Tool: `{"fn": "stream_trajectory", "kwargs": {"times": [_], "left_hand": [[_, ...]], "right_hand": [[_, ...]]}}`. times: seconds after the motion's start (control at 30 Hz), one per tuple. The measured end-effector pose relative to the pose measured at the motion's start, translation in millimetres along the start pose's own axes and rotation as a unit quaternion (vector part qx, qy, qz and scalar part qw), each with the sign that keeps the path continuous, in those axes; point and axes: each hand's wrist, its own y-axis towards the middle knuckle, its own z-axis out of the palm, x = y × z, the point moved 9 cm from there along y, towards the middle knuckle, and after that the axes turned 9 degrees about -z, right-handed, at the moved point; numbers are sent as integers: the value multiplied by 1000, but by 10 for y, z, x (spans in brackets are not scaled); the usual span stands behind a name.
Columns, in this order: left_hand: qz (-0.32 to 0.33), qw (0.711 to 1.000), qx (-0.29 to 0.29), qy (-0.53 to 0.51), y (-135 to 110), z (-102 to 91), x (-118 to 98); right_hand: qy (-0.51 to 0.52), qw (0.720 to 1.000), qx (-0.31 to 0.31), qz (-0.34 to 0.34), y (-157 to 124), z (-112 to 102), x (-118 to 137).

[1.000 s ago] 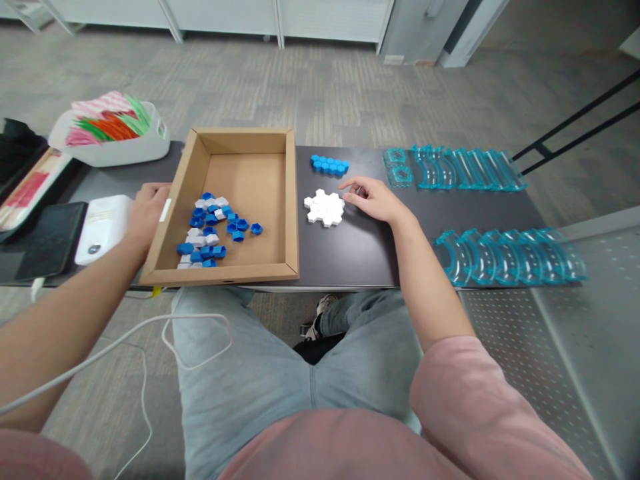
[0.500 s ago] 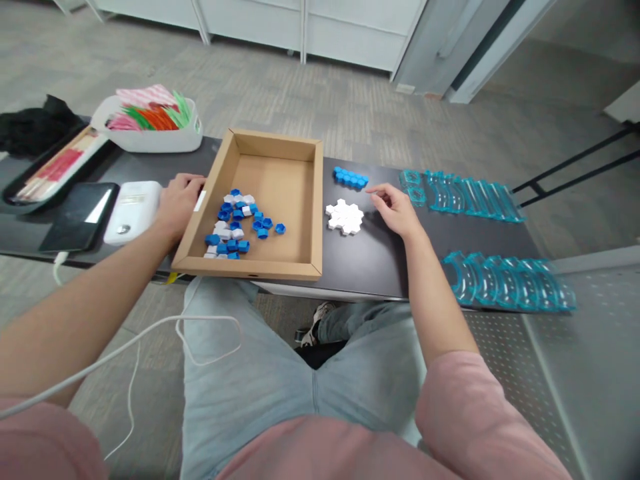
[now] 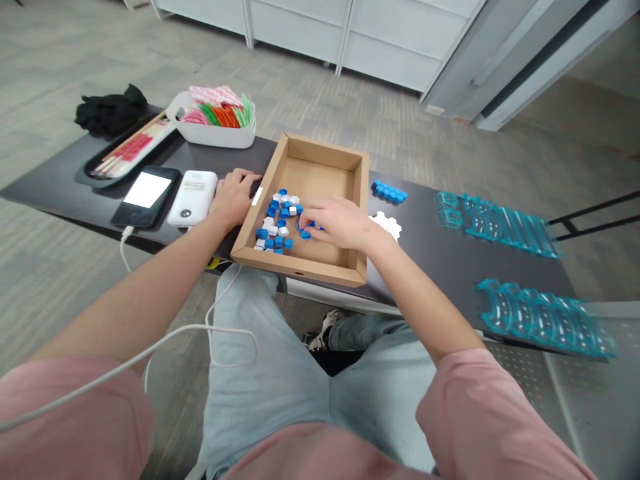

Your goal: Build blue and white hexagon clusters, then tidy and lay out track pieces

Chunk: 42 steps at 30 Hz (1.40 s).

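Right hand (image 3: 336, 223) is down inside the cardboard tray (image 3: 300, 268), fingertips in among the loose hexagon pieces (image 3: 275, 227) heaped in the tray's left half. The risk, by the look of it: the pieces are small and packed close, so a pinch could drag a neighbour along or flick one away. The wrist also crosses the right rim just beside the white cluster (image 3: 389, 225) on the table (image 3: 430, 260), where a careless sweep could scatter it. The right forearm comes in from the right, palm down, fingers curled narrow over a few blue pieces; whether one is pinched cannot be told. Left hand (image 3: 233, 197) lies palm down against the tray's left wall, fingers loose, holding nothing, power bank (image 3: 193, 198) just beside it
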Motion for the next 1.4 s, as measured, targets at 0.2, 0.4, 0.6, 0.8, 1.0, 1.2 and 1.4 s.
{"fn": "stream_trajectory", "kwargs": {"times": [0.2, 0.4, 0.6, 0.8, 1.0, 1.2, 1.4], "left_hand": [[8, 1000, -7, -13, 2, 0, -3], [6, 1000, 7, 0, -22, -27, -41], [4, 1000, 8, 18, -33, -47, -49], [4, 999, 33, 36, -59, -75, -74], [1, 997, 41, 68, -38, -77, -46], [-6, 996, 34, 84, 79, -10, 128], [-19, 997, 21, 72, 140, 2, 230]], "right_hand": [[-69, 994, 49, 62, 75, 178, 65], [-10, 995, 74, 63, -8, 255, 137], [105, 990, -74, 55, -222, -142, -138], [72, 938, -277, 196, -1352, -801, -1376], [30, 889, -317, 329, -2325, -570, -2193], [61, 889, -293, 347, -2411, -242, -2335], [133, 872, -304, 358, -2445, -93, -2416]]}}
